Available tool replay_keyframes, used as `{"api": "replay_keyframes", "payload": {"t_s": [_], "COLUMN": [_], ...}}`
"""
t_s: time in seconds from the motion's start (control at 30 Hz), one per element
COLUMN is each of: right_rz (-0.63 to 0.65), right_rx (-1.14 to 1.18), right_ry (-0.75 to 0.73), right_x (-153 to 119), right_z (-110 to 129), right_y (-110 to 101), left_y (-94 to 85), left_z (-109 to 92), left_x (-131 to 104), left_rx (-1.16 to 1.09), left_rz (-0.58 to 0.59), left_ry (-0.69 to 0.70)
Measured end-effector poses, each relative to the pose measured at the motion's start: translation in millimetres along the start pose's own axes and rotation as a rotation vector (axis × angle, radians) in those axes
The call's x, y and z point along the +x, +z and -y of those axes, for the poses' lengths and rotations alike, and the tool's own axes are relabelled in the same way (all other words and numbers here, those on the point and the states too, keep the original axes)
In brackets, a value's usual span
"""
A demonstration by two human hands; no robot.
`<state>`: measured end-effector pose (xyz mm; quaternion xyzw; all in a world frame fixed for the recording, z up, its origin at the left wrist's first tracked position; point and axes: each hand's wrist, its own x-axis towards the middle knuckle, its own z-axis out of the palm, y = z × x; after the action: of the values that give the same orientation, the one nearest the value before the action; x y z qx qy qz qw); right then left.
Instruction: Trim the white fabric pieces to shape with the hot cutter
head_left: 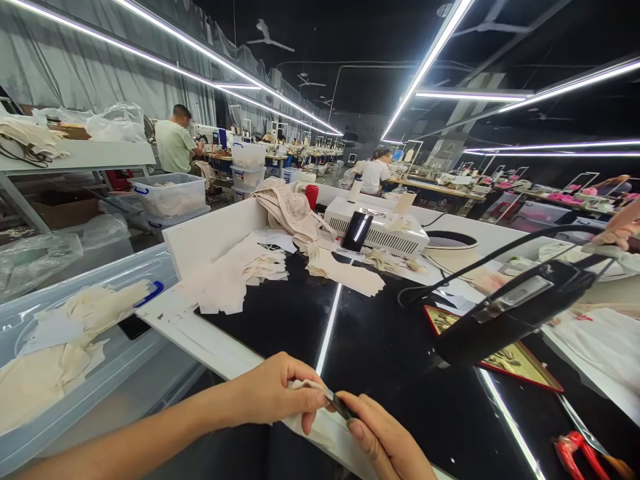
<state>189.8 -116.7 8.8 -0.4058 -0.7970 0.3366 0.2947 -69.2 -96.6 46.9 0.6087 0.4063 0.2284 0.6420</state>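
My left hand [283, 393] pinches a small piece of beige fabric [300, 385] between thumb and fingers above the table's front edge. Close beside it, my right hand [383, 433] grips a small dark metal tool [343, 405], whose narrow tip meets the fabric by my left fingertips. The tool's exact kind is not clear, as fingers cover part of it. Beyond both hands, a pile of cut beige pieces [225, 277] lies on the black tabletop [385, 340]. More beige pieces [345, 272] lie farther back.
Red-handled scissors [575, 453] and a red-rimmed tray [537, 373] of small parts lie right, under a large black object [520, 310]. A phone [357, 231] leans on a white vented machine [395, 233]. A plastic bin [125, 360] stands left. Another person's hand [620, 233] shows far right.
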Motion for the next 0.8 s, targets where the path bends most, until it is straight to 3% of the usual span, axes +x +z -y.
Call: {"api": "replay_keyframes", "payload": {"t_s": [0.3, 0.53, 0.8], "right_rz": [0.03, -0.095, -0.106], "right_rx": [0.024, 0.113, 0.142], "right_ry": [0.004, 0.07, 0.087], "right_x": [2, -2, -1], "right_z": [-3, 1, 7], "right_y": [0, 10, 12], "left_y": [4.7, 6.4, 6.9], "left_z": [-5, -2, -5], "left_x": [-1, 0, -2], "left_rx": [0.042, 0.033, 0.035], "left_rz": [-0.036, -0.045, -0.039], "left_ry": [0.008, 0.046, 0.041]}}
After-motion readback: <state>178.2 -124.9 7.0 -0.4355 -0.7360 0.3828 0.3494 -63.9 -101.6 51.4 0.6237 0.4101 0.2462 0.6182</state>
